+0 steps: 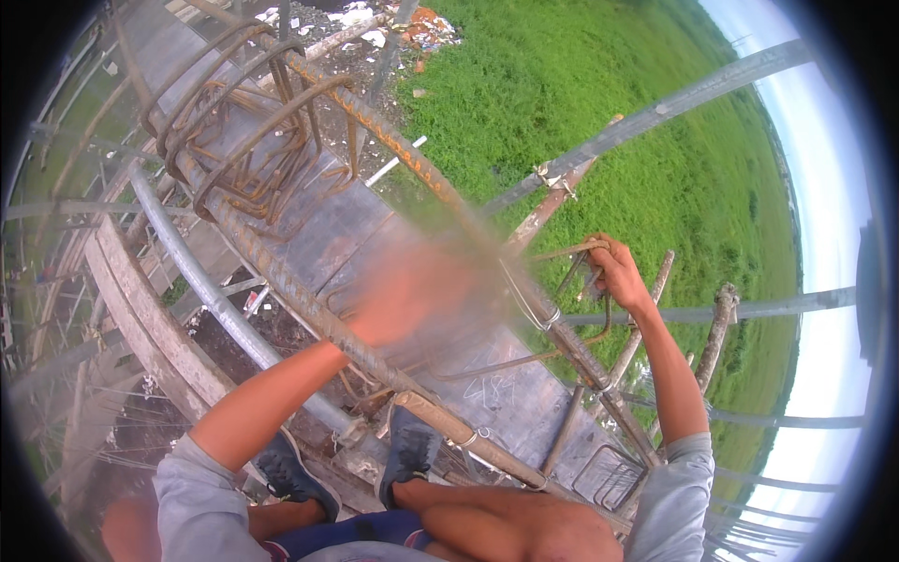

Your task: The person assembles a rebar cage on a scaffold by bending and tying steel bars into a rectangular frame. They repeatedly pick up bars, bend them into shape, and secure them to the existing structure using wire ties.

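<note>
My left hand (pixel 407 295) is blurred with motion, raised over a rusty ribbed rebar (pixel 281 276) of a long steel cage; whether it holds anything cannot be told. My right hand (pixel 613 272) is closed around a bent rebar stirrup (pixel 585 281) at the cage's right side, next to another long bar (pixel 403 150). A bundle of rectangular stirrups (pixel 248 140) hangs on the bars farther along. My knees (pixel 524 529) and dark shoes (pixel 407 450) rest on a dark formwork board (pixel 337 234).
Grey scaffold pipes (pixel 187 262) run along both sides, with wooden poles (pixel 716 328) at the right. Green grass (pixel 581 75) lies far below on the right. Rubble (pixel 375 28) sits at the far end. Rebar and framing (pixel 84 393) crowd the left.
</note>
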`<action>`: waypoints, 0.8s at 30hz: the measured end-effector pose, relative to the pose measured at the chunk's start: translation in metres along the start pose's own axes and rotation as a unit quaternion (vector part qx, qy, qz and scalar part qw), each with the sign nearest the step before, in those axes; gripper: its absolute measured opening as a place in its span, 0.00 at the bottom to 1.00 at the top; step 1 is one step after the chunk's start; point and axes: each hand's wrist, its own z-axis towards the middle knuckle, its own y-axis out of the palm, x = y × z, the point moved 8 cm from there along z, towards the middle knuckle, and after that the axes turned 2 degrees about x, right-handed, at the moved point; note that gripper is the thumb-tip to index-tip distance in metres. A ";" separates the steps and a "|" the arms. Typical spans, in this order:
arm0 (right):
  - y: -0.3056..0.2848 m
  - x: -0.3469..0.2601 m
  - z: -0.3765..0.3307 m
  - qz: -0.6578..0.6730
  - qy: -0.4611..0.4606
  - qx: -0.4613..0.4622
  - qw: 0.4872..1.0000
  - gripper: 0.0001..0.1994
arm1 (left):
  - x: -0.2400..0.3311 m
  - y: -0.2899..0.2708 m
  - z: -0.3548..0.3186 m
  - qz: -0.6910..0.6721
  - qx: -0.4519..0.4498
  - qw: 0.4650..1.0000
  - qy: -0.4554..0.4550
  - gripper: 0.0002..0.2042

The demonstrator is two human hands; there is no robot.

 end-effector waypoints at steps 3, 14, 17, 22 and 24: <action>0.042 -0.032 0.014 0.041 0.009 -0.057 0.998 0.11 | -0.007 -0.024 -0.033 -0.302 -0.012 0.898 -0.319 0.27; 0.229 -0.144 0.019 0.118 -0.123 -0.433 0.885 0.31 | 0.182 -0.190 -0.223 -0.179 0.156 0.841 -0.486 0.18; 0.205 -0.182 0.056 0.021 -0.186 -0.287 0.939 0.31 | 0.226 -0.209 -0.278 0.026 0.257 0.851 -0.458 0.15; 0.120 -0.263 0.034 0.051 -0.341 -0.004 0.938 0.22 | 0.298 -0.211 -0.336 0.286 0.395 0.816 -0.311 0.15; 0.126 -0.300 -0.001 0.023 -0.434 -0.006 0.901 0.23 | 0.337 -0.202 -0.327 0.446 0.362 0.805 -0.150 0.15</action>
